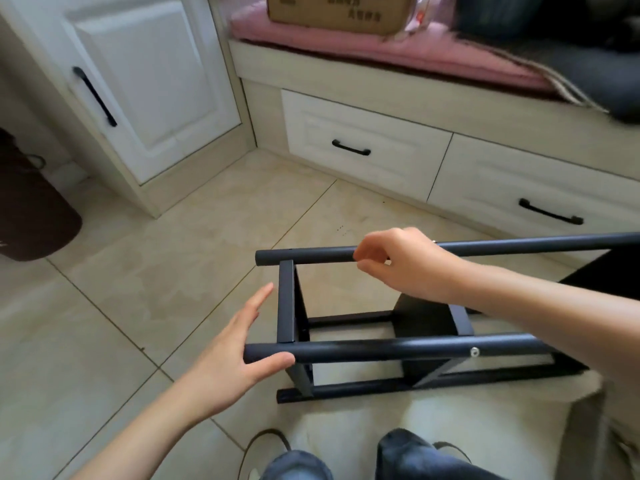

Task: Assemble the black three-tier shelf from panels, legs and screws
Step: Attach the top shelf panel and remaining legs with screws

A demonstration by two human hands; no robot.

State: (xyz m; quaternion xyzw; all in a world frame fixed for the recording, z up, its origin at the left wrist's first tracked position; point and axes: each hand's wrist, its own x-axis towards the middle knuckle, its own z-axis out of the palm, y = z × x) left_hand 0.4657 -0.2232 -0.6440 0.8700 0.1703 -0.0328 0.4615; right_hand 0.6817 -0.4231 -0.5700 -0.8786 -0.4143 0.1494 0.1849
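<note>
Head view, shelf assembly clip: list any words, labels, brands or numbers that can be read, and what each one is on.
Cardboard box on the pink cushion: dark printed characters on its front face, too blurred to read.
Black shelf frame: no label or marking visible, only a silver screw head on the near leg.
Drawers and cabinet door: no text.
Nothing in this view reads clearly.

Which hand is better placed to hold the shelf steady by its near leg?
Left. The left hand lies open with its thumb already against the near leg; the right hand grips the far leg.
</note>
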